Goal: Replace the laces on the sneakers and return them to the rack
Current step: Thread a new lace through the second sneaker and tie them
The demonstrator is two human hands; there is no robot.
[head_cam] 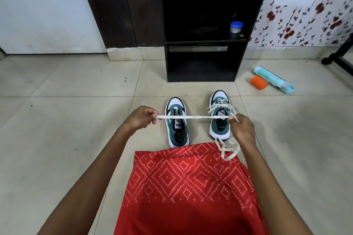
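White lace [193, 117] stretched taut, ends pinched between left fingers [152, 115], right fingers [234, 120].

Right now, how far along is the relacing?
Done: the right sneaker looks laced, its ends loose. In hand: the left hand and right hand pinch a white lace stretched between them. Left: the left sneaker has no lace, and both sneakers sit on the floor, not in the rack.

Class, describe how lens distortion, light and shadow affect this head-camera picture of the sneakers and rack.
Head view: the wide-angle lens bows the floor joints and the rack's sides; light is soft and even, with a dim patch right of the right sneaker; the rack's shelves are nearly black; the lace is sharp.
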